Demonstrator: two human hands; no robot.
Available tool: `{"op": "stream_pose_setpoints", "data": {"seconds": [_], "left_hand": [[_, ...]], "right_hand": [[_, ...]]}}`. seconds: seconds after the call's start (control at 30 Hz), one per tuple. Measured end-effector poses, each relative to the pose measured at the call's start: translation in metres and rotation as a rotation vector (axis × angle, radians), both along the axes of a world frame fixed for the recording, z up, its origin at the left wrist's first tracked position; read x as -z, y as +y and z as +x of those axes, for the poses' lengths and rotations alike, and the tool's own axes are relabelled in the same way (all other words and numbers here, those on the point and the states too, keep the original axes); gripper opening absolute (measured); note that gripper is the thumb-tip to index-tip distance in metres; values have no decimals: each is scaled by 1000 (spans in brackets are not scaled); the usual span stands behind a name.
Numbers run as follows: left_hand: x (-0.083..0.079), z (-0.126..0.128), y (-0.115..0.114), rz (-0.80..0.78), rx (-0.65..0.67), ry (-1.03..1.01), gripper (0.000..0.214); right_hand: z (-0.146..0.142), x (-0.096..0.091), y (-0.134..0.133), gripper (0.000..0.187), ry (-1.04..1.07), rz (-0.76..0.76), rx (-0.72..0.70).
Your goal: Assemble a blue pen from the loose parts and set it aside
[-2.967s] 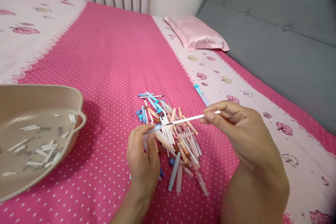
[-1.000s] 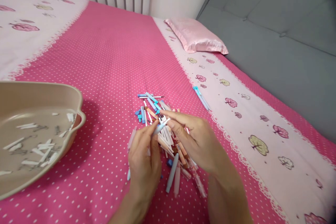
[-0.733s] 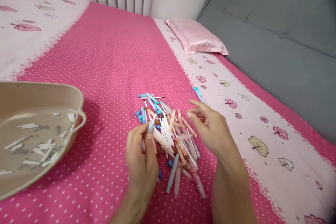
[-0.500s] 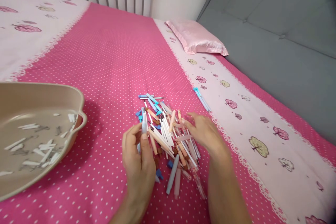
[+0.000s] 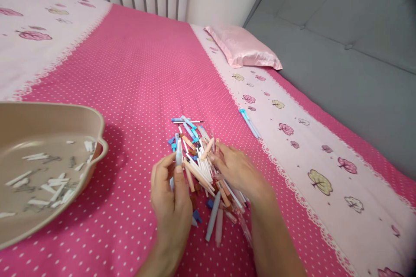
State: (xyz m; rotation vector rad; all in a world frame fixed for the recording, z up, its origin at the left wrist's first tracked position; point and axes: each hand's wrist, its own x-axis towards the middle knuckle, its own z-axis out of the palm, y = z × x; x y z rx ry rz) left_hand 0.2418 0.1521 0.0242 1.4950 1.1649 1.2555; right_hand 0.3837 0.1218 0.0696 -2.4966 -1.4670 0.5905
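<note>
A heap of pen parts (image 5: 203, 169), blue, orange, pink and white barrels, caps and refills, lies on the pink dotted bedsheet (image 5: 146, 73). My left hand (image 5: 170, 201) is at the heap's left edge, its thumb and fingers closed on a pale blue pen barrel (image 5: 178, 152) that stands upright. My right hand (image 5: 235, 169) rests on the heap's right side, fingers curled down among the pieces; what they grip, if anything, is hidden.
A beige heart-shaped tray (image 5: 97, 132) at the left holds several small white and metal bits. A blue pen (image 5: 249, 122) lies apart on the pale floral border. A pink satin pillow (image 5: 242, 45) and a grey padded headboard (image 5: 341, 43) are at the right.
The white refill once in my right hand has gone into the barrel held by my left. My right hand then let go and moved down onto the heap; the barrel now stands upright.
</note>
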Motion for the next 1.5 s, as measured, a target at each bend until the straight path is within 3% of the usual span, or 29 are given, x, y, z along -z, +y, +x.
{"op": "stream_pose_setpoints", "data": {"seconds": [0.23, 0.5, 0.77, 1.13, 1.5], "left_hand": [[0, 0, 0, -58, 22, -18, 27], [0, -1, 0, -61, 11, -18, 25], [-2, -1, 1, -18, 5, -2, 24], [-1, -1, 1, -33, 9, -13, 24], [-1, -1, 1, -47, 22, -25, 23]], "right_hand": [[-7, -6, -1, 51, -26, 84, 58], [-8, 18, 9, 47, -30, 118, -45], [-4, 24, 15, 39, -77, 137, 69], [0, 28, 16, 44, -186, 109, 195], [3, 16, 16, 34, -202, 127, 291]]}}
